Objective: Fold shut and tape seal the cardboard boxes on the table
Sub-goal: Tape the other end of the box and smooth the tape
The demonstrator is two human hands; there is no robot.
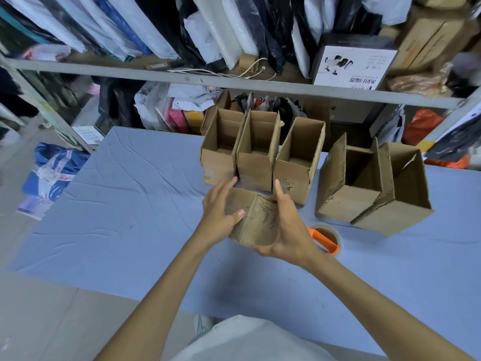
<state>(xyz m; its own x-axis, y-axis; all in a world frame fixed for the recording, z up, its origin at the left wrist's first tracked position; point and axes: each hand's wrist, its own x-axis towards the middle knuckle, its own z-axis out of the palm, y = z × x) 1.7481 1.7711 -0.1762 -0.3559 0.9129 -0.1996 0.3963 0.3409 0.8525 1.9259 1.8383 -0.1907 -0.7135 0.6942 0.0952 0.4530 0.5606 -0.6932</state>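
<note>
A small cardboard box [256, 220] is held above the blue table [130, 204], between both hands. My left hand [220, 212] grips its left side, thumb on the top face and fingers reaching over the far edge. My right hand [285, 230] grips its right side, thumb under the near corner. Three open boxes [257, 160] stand in a row just behind it, flaps up. Two more open boxes [374, 188] stand tilted to the right. A tape roll with an orange dispenser [326, 239] lies on the table right of my right wrist.
A metal shelf rack [234, 82] behind the table holds plastic bags, cartons and a white printed box [354, 66]. More bags sit under the shelf. A blue sack [56, 173] lies on the floor at left.
</note>
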